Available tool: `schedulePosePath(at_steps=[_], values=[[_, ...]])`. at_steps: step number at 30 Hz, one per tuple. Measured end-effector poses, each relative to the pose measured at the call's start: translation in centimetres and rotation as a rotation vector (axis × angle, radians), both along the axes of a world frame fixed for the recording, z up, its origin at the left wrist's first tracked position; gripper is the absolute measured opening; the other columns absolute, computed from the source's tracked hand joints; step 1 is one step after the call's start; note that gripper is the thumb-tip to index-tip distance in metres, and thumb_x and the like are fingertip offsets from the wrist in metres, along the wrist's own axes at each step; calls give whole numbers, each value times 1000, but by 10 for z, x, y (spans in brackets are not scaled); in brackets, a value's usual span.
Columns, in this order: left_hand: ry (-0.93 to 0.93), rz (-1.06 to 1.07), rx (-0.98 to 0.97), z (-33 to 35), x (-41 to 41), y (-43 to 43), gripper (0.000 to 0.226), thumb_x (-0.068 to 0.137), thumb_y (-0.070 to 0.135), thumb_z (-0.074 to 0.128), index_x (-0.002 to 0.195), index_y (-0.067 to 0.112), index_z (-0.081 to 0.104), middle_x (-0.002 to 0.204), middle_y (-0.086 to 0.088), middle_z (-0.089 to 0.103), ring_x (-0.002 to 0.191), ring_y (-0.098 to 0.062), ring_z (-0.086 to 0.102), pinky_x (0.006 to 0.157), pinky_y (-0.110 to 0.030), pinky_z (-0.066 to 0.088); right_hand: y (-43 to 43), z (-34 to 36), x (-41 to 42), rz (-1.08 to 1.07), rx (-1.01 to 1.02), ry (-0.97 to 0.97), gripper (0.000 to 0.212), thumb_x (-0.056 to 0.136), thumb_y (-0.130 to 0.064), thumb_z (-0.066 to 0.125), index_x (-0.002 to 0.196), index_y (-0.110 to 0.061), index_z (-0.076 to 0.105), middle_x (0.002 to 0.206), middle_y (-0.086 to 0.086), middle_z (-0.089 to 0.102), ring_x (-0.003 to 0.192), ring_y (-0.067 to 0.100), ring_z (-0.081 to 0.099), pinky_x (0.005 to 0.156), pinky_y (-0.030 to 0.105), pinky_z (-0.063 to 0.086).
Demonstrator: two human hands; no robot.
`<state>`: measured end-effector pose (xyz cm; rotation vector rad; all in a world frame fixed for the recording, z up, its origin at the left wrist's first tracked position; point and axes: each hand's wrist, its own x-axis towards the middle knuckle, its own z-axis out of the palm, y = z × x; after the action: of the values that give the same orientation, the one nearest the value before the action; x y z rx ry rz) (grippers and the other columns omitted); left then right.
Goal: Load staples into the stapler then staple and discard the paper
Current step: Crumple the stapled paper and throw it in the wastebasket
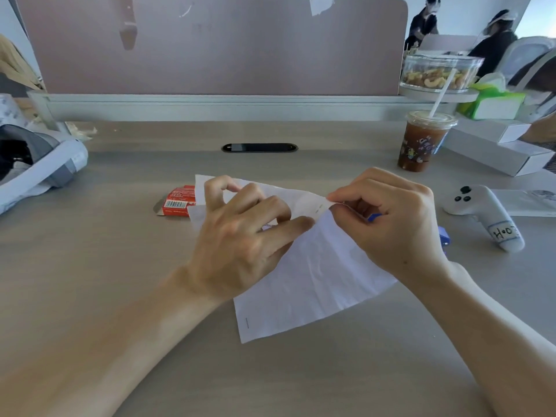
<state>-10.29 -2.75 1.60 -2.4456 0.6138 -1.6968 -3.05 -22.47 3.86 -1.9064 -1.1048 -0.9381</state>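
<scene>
A white sheet of paper (313, 284) lies folded on the desk in front of me, its far edge lifted. My left hand (240, 236) rests on the paper with fingers pressing and pinching its upper part. My right hand (388, 218) pinches the raised far edge of the paper between thumb and forefinger. A blue stapler (444, 236) is mostly hidden behind my right hand; only a bit of blue shows. A red staple box (177, 201) lies open on the desk just left of the paper.
An iced drink cup with a straw (421, 142) stands at the back right. A white game controller (484, 215) lies to the right. White boxes (496, 149), a nut container (436, 73) and a grey bag (33, 164) edge the desk.
</scene>
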Motion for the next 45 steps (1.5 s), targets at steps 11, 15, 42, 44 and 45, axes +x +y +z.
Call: schedulePosePath(at_steps=[11,15,42,44,45], values=[[-102,91,-266,19,-2,23,17,91,23,69,75,19,75,73,7,70,75,-23,64,76,-51,39,-5,2,4,1,-95,209,10,82,-7,70,78,-17,71,75,-8,65,59,12,64,55,25,51],[-98,83,-254,14,2,21,14,90,23,71,77,22,75,76,11,71,80,-17,61,80,-49,35,1,3,0,-7,-205,304,8,81,-17,72,86,-23,73,77,-13,68,69,11,63,60,13,47],[996,-560,-1608,6,1,35,22,88,7,56,76,17,73,68,-1,71,64,-23,68,59,-30,52,-13,-4,34,239,324,1038,39,84,11,59,66,-18,76,66,-5,72,61,13,65,60,25,54],[1028,-644,-1612,6,-1,41,15,76,15,56,72,17,71,69,-3,64,66,-25,60,62,-31,49,-16,-2,35,209,291,996,42,83,16,56,63,-16,72,65,-7,70,58,8,64,56,22,53],[1062,-739,-1649,6,-1,44,12,68,17,60,73,14,70,73,-8,61,67,-26,59,61,-29,49,-17,-2,36,180,276,953,45,82,17,55,61,-18,72,66,-9,71,59,6,65,58,22,54]])
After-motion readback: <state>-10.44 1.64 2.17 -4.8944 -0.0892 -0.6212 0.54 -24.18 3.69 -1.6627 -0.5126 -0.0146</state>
